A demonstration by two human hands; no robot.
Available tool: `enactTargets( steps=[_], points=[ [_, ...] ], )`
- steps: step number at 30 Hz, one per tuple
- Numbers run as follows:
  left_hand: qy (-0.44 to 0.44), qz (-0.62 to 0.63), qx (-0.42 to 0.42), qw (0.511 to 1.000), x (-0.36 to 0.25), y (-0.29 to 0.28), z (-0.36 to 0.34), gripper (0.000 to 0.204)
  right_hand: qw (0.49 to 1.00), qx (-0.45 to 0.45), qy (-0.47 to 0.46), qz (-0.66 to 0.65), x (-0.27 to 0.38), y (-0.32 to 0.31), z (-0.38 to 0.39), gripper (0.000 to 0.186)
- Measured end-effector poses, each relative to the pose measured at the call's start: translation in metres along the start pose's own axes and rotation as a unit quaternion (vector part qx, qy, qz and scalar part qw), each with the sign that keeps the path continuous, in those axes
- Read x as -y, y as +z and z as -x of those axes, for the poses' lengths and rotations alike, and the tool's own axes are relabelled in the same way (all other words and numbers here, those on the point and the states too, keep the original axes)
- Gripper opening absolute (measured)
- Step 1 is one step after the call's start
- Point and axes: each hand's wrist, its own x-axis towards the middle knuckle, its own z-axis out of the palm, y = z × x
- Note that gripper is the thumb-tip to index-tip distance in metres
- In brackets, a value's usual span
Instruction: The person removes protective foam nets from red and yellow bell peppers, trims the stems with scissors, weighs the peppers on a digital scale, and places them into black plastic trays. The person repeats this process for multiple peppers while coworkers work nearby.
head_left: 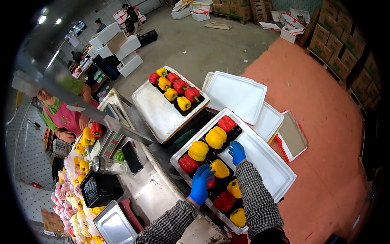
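My left hand (200, 186), in a blue glove, is over the left side of a white foam box (260, 162), fingers apart. It is beside a partly hidden red bell pepper (211, 182) and close to a yellow bell pepper (219, 168); I cannot tell whether it touches them. My right hand (237, 153), also gloved in blue, hovers open at the box's middle with nothing visible in it. Red and yellow bell peppers lie in black trays along the box's left half, among them a large yellow bell pepper (216, 137).
Another foam box (152, 107) with peppers stands beyond mine. White lids (237, 95) are stacked at its right. On the left are a metal-edged counter (156, 191), a black basket (99, 189), net-wrapped peppers (73, 199) and a co-worker (67, 118). Cartons (333, 42) line the far right.
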Motion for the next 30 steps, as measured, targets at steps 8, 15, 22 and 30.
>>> enactTargets(
  steps=[8, 15, 22, 30],
  points=[
    [-0.015, -0.136, 0.144, 0.98, -0.016, -0.025, 0.144, 0.034, 0.977, 0.188, -0.069, 0.073, 0.053, 0.033, 0.116, 0.031],
    [0.078, -0.304, 0.245, 0.917, -0.012, -0.099, 0.258, 0.032, 0.949, 0.291, -0.048, 0.111, 0.052, 0.112, 0.316, 0.036],
    [0.002, -0.238, 0.185, 0.953, -0.045, -0.237, 0.428, 0.031, 0.89, 0.404, -0.05, 0.206, -0.071, 0.178, 0.533, 0.043],
    [0.15, -0.191, -0.058, 0.968, -0.042, -0.427, 0.58, 0.029, 0.772, 0.537, 0.069, 0.334, -0.222, 0.236, 0.708, 0.036]
  ],
)
